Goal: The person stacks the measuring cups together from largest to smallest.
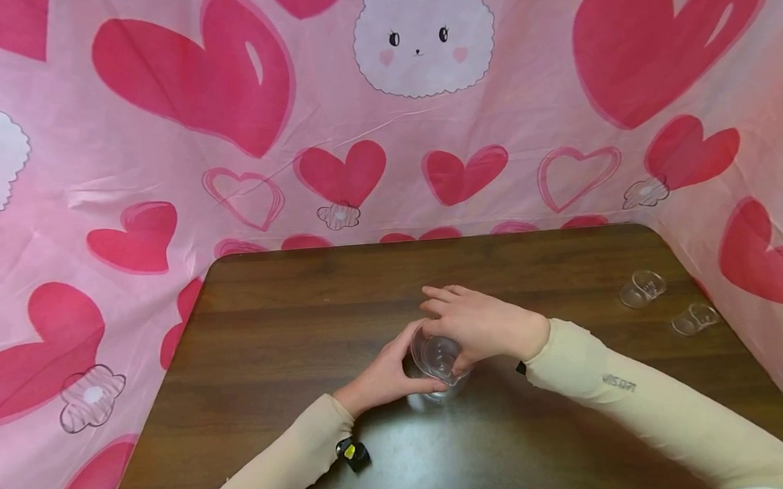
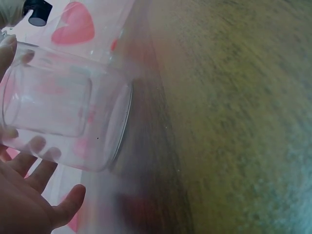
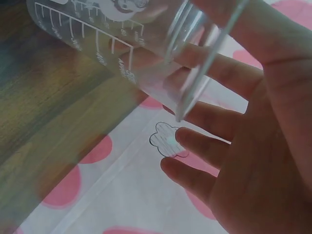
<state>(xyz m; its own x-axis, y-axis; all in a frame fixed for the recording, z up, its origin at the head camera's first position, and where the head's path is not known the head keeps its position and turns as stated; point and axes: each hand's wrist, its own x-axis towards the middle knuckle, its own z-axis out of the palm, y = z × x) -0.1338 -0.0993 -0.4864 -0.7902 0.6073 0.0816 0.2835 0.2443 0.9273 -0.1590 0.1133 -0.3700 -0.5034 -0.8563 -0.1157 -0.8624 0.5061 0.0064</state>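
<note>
Near the middle of the table, my left hand (image 1: 387, 370) is wrapped around the side of a clear measuring cup (image 2: 109, 124), thumb in front and fingers behind. White graduation lines run along its wall in the right wrist view. Nested inside is a smaller clear cup (image 2: 48, 109). From above, my right hand (image 1: 486, 325) reaches over the top and pinches the smaller cup near its rim (image 1: 438, 353). Its thumb and index finger are at the rim, while the other fingers (image 3: 195, 180) extend away. The exact fingertip contact is blurred by the clear walls.
Two more small clear cups (image 1: 642, 290) stand toward the table's right edge, one a bit nearer. The dark wooden table (image 1: 287, 305) has rounded far corners. A pink cloth (image 1: 328, 120) with hearts and rabbit faces hangs behind and along both sides.
</note>
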